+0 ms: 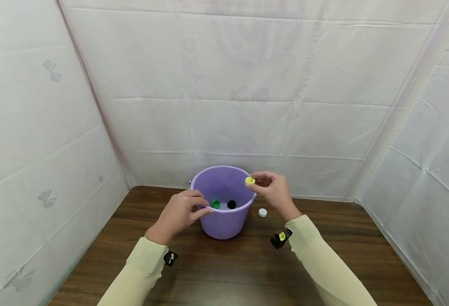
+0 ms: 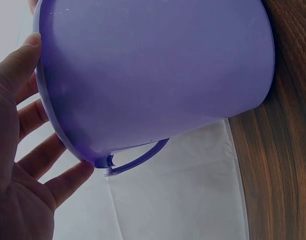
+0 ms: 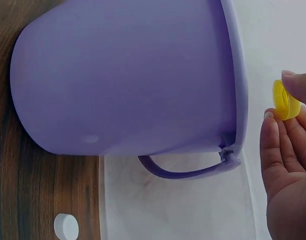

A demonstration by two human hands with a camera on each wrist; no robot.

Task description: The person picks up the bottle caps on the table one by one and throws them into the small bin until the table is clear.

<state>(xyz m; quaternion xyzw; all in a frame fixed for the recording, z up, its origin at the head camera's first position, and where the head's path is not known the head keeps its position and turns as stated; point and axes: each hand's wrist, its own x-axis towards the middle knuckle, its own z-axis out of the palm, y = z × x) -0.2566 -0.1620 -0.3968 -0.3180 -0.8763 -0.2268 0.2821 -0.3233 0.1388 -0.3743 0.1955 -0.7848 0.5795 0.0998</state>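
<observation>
A purple bucket (image 1: 224, 223) stands upright on the wooden table. My left hand (image 1: 182, 210) grips its near left rim, thumb outside and fingers over the edge, as the left wrist view (image 2: 23, 120) also shows. Between thumb and fingertips, my right hand (image 1: 274, 189) pinches a yellow bottle cap (image 1: 250, 180) above the bucket's right rim. In the right wrist view the yellow cap (image 3: 286, 100) is a hollow ring-like shape just past the rim. Inside the bucket lie a green cap (image 1: 215, 204) and a black cap (image 1: 231, 204).
A white cap (image 1: 262, 212) lies on the table (image 1: 224, 272) just right of the bucket. The bucket's handle (image 3: 187, 172) hangs down along its side. White cloth walls (image 1: 247, 127) enclose the table at the back and both sides.
</observation>
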